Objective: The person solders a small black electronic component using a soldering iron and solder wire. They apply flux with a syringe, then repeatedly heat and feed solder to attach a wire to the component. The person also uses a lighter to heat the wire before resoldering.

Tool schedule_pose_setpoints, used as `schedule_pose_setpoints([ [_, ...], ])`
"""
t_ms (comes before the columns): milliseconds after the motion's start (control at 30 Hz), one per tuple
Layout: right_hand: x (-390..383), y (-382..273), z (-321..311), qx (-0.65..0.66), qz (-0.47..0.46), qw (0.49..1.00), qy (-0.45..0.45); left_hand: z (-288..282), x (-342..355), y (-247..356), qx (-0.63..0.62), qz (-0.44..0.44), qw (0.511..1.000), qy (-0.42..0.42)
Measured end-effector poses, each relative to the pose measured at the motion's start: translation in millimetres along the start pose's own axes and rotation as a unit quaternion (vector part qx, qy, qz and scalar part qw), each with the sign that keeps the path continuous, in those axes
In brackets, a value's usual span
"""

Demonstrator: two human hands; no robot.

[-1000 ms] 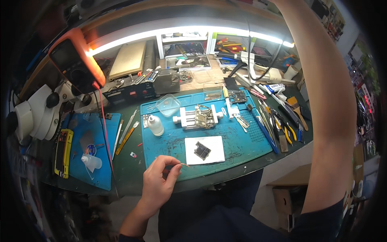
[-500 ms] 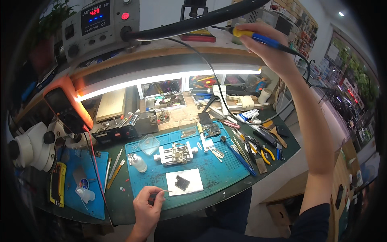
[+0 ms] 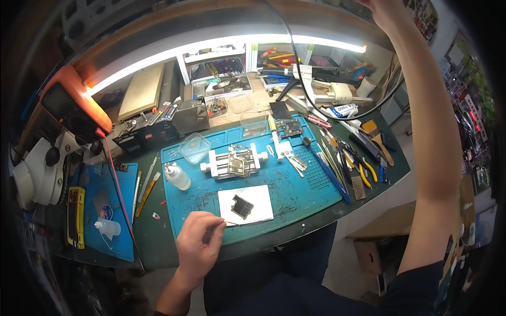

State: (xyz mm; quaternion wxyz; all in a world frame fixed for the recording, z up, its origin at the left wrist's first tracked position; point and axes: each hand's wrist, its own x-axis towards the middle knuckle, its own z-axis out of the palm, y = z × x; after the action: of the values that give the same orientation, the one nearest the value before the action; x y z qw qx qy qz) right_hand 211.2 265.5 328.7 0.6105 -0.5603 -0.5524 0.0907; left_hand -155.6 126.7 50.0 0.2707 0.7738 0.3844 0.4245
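Observation:
My left hand (image 3: 200, 239) is closed in a pinch on a thin copper-coloured strip (image 3: 230, 223), whose end reaches over the near left corner of a white pad (image 3: 258, 210). On the pad lies a small dark board piece (image 3: 242, 206) with a notched outline. My right hand (image 3: 387, 11) is raised at the top right, its fingers cut off by the picture's edge, so what it holds is hidden. Behind the pad, a metal clamp fixture (image 3: 232, 160) grips a small board on the blue mat (image 3: 295, 192). A clear dropper bottle (image 3: 178, 177) stands left of it.
Pliers (image 3: 363, 167), tweezers and a blue-handled brush (image 3: 329, 174) lie at the right. A clear tray (image 3: 194, 148), a syringe (image 3: 274, 138) and a circuit board (image 3: 289, 128) sit farther back. An orange multimeter (image 3: 74, 102) and microscope (image 3: 39, 168) stand left. A black cable (image 3: 301, 79) hangs across the back.
The view has tilted down. My right hand, earlier holding a yellow-and-blue soldering iron, is now mostly beyond the upper edge. My left hand's strip has come closer to the board piece.

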Motion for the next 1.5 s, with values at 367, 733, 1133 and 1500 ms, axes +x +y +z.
schedule_pose_setpoints([
  [367, -292, 94, -11, -0.081, -0.252, 0.933, -0.243, 12, 3, 8, 0.010, -0.092, 0.995, -0.032],
  [733, -353, 105, 40, -0.087, -0.171, 0.964, -0.186, 17, 13, 9, 0.028, -0.105, 0.990, -0.085],
  [1133, -354, 107, 41, -0.107, -0.156, 0.963, -0.190, 12, 12, 8, 0.028, -0.084, 0.991, -0.103],
  [1500, -351, 102, 39, -0.107, -0.138, 0.964, -0.201, 13, 11, 7, 0.037, -0.051, 0.993, -0.102],
])
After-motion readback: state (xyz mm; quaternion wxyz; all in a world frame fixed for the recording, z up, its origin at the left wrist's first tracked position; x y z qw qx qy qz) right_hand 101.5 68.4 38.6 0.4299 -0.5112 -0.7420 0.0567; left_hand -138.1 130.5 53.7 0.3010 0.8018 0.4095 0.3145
